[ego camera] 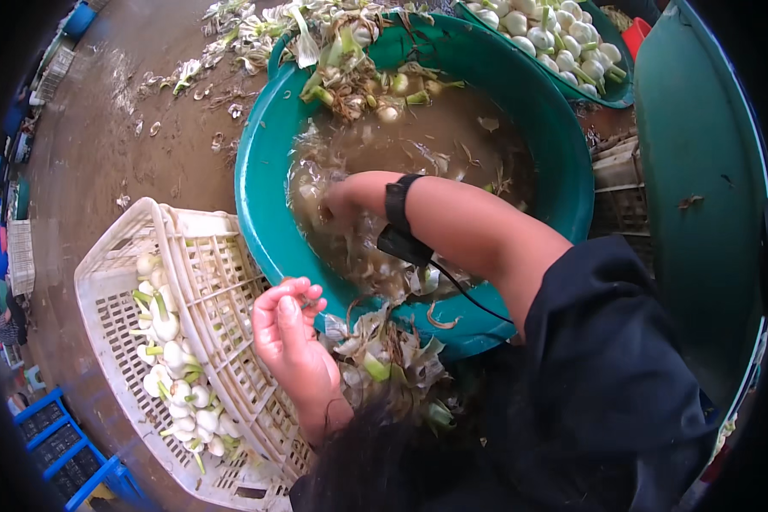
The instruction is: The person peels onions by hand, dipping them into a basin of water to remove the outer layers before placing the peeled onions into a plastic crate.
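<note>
My right hand (342, 201) reaches into muddy water in a large green plastic tub (560, 160); splashing water blurs its fingers, so what they touch cannot be told. A black strap with a small device circles that forearm. Just outside the tub's near left rim, my left hand (294, 329) is raised palm up with its fingers curled, and nothing shows in it. Unpeeled bulbs with roots and green stems (355, 96) lie heaped inside the tub's far left side. Loose pale skins float in the water. Peeled white bulbs (179, 358) lie in a white plastic crate (118, 358) at the left.
Wet peelings (384, 358) hang over the tub's near rim. Another green tub (621, 96) full of white bulbs stands at the back right, beside a tall green container wall (697, 192). Scraps litter the wet floor (134, 147). A blue plastic frame (70, 441) stands lower left.
</note>
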Action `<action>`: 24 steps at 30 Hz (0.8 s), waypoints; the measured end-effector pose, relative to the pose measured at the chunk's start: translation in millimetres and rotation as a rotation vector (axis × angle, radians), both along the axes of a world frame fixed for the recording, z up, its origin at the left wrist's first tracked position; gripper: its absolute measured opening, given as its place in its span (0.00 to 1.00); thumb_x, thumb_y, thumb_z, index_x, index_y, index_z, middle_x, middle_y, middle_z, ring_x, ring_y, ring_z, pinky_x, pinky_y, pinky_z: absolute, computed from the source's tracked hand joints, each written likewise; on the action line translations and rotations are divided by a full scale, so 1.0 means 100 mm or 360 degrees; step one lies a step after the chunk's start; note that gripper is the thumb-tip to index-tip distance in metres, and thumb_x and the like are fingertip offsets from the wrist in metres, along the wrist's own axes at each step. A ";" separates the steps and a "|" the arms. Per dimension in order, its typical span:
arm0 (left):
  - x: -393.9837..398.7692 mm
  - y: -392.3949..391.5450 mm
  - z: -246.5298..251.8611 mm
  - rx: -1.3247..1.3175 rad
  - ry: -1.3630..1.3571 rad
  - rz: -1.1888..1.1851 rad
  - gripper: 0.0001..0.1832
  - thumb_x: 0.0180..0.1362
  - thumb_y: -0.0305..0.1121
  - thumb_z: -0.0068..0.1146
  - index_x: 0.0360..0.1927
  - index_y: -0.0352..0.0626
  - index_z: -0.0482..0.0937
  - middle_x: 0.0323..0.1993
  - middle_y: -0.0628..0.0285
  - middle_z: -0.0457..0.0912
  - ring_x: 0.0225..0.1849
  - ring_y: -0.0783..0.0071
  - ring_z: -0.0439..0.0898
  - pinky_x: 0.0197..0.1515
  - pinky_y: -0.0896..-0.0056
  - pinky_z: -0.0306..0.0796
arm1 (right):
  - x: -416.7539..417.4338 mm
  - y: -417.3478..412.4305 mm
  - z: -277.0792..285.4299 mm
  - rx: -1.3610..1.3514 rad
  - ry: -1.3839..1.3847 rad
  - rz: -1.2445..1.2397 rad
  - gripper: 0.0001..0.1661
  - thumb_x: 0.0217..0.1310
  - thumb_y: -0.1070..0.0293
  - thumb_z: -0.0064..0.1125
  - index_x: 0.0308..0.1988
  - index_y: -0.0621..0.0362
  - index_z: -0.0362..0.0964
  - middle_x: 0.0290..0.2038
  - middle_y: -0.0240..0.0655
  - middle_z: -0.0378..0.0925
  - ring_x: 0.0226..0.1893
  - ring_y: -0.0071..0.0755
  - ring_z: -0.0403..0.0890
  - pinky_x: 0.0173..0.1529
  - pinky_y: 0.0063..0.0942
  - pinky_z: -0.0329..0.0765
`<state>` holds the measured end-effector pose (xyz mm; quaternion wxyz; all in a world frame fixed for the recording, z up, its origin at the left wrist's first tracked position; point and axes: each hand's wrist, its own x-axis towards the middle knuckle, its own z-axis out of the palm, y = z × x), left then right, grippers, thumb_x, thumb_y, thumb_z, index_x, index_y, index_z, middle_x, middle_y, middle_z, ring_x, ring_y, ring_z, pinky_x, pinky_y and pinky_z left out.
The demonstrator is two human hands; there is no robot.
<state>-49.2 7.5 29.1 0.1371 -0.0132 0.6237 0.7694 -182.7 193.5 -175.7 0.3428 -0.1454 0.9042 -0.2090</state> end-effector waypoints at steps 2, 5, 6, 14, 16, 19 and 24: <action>-0.06 -0.23 -0.05 -0.0064 -0.0004 0.0080 0.08 0.62 0.34 0.43 0.39 0.41 0.69 0.37 0.60 0.76 0.37 0.74 0.74 0.40 0.72 0.69 | 0.12 -0.03 0.87 0.0017 0.0162 -0.0427 0.18 0.40 0.56 0.60 0.35 0.51 0.78 0.39 0.39 0.78 0.42 0.41 0.77 0.45 0.36 0.74; -0.05 -0.20 -0.05 -0.0089 -0.0009 0.0080 0.08 0.62 0.34 0.43 0.38 0.41 0.69 0.36 0.60 0.76 0.37 0.74 0.75 0.39 0.73 0.70 | 0.07 0.63 1.09 0.0706 0.0830 -0.0965 0.15 0.40 0.64 0.59 0.35 0.51 0.74 0.35 0.39 0.77 0.39 0.43 0.78 0.41 0.39 0.75; -0.04 -0.15 -0.05 -0.0052 -0.0033 0.0060 0.08 0.61 0.32 0.44 0.38 0.39 0.70 0.36 0.59 0.76 0.36 0.74 0.75 0.39 0.73 0.70 | 0.13 0.93 0.99 0.0832 0.0957 -0.1024 0.16 0.42 0.66 0.57 0.38 0.50 0.73 0.36 0.39 0.76 0.41 0.42 0.76 0.44 0.38 0.72; -0.22 0.28 -0.37 0.0204 -0.0523 -0.0026 0.16 0.61 0.36 0.47 0.50 0.43 0.63 0.40 0.65 0.68 0.37 0.75 0.73 0.35 0.74 0.71 | 0.42 0.93 0.66 0.0323 0.0511 -0.1156 0.13 0.52 0.58 0.51 0.33 0.52 0.77 0.32 0.40 0.79 0.32 0.44 0.80 0.35 0.35 0.77; -0.29 0.31 -0.49 0.0165 -0.0807 0.0050 0.25 0.59 0.49 0.47 0.52 0.43 0.61 0.41 0.65 0.68 0.37 0.73 0.73 0.33 0.72 0.71 | 0.69 0.52 0.82 -0.0303 0.0646 -0.0781 0.14 0.57 0.59 0.49 0.32 0.53 0.77 0.27 0.44 0.77 0.23 0.38 0.77 0.31 0.35 0.75; -0.37 0.25 -0.68 0.0382 -0.0946 -0.0118 0.21 0.56 0.54 0.48 0.41 0.48 0.71 0.28 0.66 0.76 0.24 0.75 0.75 0.19 0.79 0.63 | 1.19 -0.16 1.30 -0.0871 0.0556 -0.1085 0.14 0.59 0.61 0.46 0.34 0.56 0.75 0.26 0.46 0.77 0.24 0.43 0.78 0.32 0.38 0.73; -0.31 0.13 -0.57 0.0205 -0.0776 -0.0013 0.14 0.57 0.47 0.49 0.33 0.47 0.73 0.23 0.69 0.76 0.19 0.78 0.73 0.13 0.78 0.57 | 1.49 -0.27 1.64 -0.0713 0.0626 -0.0602 0.12 0.55 0.65 0.48 0.24 0.62 0.69 0.25 0.45 0.75 0.28 0.50 0.76 0.29 0.39 0.72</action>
